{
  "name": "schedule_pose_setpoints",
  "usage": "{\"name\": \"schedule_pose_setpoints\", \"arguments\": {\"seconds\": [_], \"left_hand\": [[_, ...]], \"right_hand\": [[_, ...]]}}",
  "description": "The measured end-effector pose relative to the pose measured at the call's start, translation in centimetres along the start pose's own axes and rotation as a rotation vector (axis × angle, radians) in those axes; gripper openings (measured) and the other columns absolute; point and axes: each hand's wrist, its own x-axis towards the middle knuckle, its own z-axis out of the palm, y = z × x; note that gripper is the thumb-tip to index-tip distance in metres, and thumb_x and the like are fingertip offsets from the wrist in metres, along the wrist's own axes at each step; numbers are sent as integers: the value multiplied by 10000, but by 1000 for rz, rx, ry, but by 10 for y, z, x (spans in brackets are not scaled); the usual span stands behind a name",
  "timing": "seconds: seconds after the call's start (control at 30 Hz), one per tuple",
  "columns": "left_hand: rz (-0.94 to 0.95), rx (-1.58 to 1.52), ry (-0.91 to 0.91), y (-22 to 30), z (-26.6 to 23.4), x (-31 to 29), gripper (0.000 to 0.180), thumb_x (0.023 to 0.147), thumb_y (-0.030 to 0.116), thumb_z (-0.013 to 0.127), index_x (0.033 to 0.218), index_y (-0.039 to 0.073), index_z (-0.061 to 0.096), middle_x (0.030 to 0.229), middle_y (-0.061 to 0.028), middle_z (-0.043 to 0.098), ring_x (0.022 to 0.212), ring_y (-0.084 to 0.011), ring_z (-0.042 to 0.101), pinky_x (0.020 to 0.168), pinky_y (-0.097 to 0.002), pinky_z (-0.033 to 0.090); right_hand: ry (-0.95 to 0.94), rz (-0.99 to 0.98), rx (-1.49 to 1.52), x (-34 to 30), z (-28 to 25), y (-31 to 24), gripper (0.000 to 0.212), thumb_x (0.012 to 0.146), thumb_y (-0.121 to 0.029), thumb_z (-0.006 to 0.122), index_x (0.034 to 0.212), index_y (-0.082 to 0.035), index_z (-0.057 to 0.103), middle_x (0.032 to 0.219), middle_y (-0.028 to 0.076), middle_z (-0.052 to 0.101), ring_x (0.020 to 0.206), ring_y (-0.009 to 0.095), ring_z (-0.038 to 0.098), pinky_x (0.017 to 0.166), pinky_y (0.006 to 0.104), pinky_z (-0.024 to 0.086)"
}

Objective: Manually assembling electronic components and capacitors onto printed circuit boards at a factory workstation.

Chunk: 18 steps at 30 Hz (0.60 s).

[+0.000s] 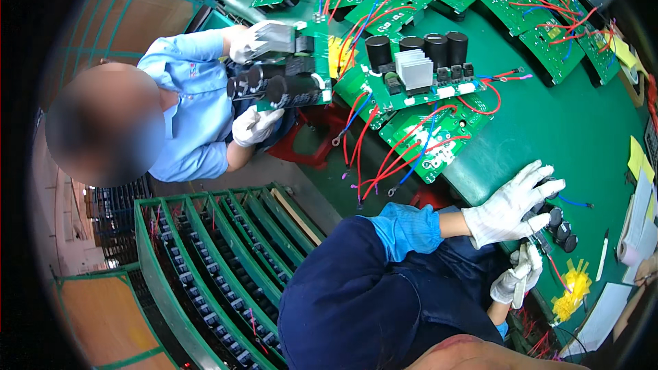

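My left hand (508, 207), in a white glove, reaches over a circuit board (541, 238) with black capacitors (563, 229) at the table's near side. Its fingers are stretched and spread across the parts. Just below, my gloved right hand (519, 275) is closed beside the board's lower end. A pale narrow piece shows at its fingers; what it is I cannot make out. Much of the board is hidden under my left hand. A red wire and a blue wire (576, 203) stick out from around it.
At the left, a co-worker in white gloves holds a board with large capacitors (295, 89). Wired green boards (439, 137) overlap along the green table (507, 137). A yellow bundle (573, 291), a thin white tool (602, 255) and papers (603, 315) lie rightward. A slotted green rack (205, 260) stands lower left.
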Motion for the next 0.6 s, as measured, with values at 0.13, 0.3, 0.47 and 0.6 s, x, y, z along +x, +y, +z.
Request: {"name": "schedule_pose_setpoints", "arguments": {"seconds": [0.13,0.3,0.47,0.6], "left_hand": [[24,9,20,-4,5,-2,653,867,283,653,1454,111,423,1454,-278,387,1370,-519,324,1120,-548,347],[6,35,-2,-4,6,-4,662,881,305,652,1466,124,399,1461,-274,378,1379,-509,307,1126,-536,343],[22,41,18,-7,6,-6,646,895,322,637,1462,124,400,1457,-274,380,1378,-504,310,1119,-526,356],[18,21,16,-4,7,-5,630,901,334,631,1452,118,414,1448,-270,391,1374,-497,326,1113,-522,364]], "right_hand": [[-11,-10,35,1,0,-2,406,972,-331,550,1196,6,585,939,126,618,671,149,550,604,277,439],[-27,14,87,1,-3,2,420,965,-327,565,1223,4,571,975,125,619,697,141,546,630,274,433],[-30,64,109,2,1,-5,401,977,-308,544,1236,-3,569,993,117,620,709,139,549,648,278,439],[9,114,54,4,1,-16,390,987,-298,527,1235,1,570,959,106,627,704,128,549,647,272,446]]}}
